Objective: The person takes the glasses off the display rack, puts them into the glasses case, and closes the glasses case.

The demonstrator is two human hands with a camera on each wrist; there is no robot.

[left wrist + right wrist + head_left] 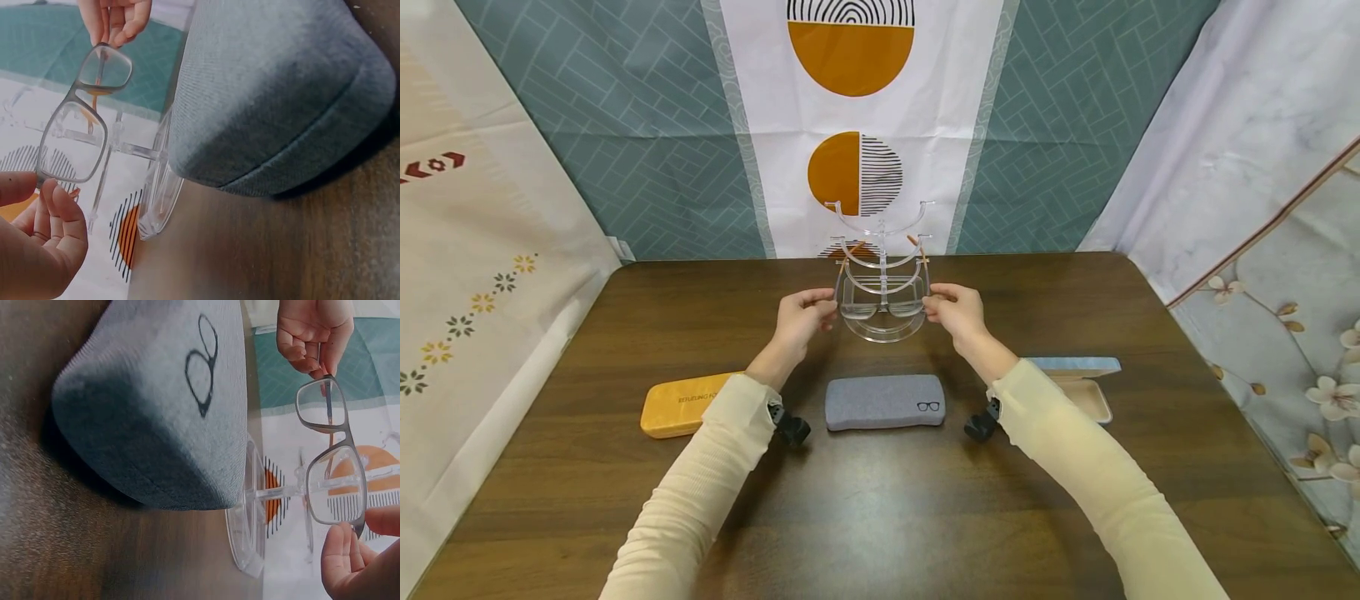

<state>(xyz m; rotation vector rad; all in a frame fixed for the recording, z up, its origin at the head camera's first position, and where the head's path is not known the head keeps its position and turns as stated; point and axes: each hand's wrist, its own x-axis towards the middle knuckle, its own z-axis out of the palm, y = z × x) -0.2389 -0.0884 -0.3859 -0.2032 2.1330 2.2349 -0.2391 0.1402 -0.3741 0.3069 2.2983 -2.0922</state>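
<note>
Both arms reach forward over the brown tabletop [880, 517], with cream sleeves down to the wrists. The left hand [801, 321] and the right hand [955, 310] are held up at the same height, one on each side of a pair of clear-framed glasses [882, 302]. The left hand pinches the left end of the glasses between thumb and curled fingers [59, 209]. The right hand pinches the right end the same way, fingers [340, 553] curled in. The glasses are level, with the lenses facing the person, right at the low part of a clear plastic glasses stand [882, 275]. The stand is upright near the far edge of the tabletop, and it has curved arms one above another. I cannot tell if the glasses rest on the stand or are just in front of it. Three glasses cases lie in a row nearer to the person. The grey fabric case [884, 402] is in the middle and is closed, with a small glasses picture on it. The orange case [677, 407] lies on the left, closed, partly hidden by the left sleeve. The case on the right, a light blue case [1078, 379], is open, and I cannot see anything inside it.
</note>
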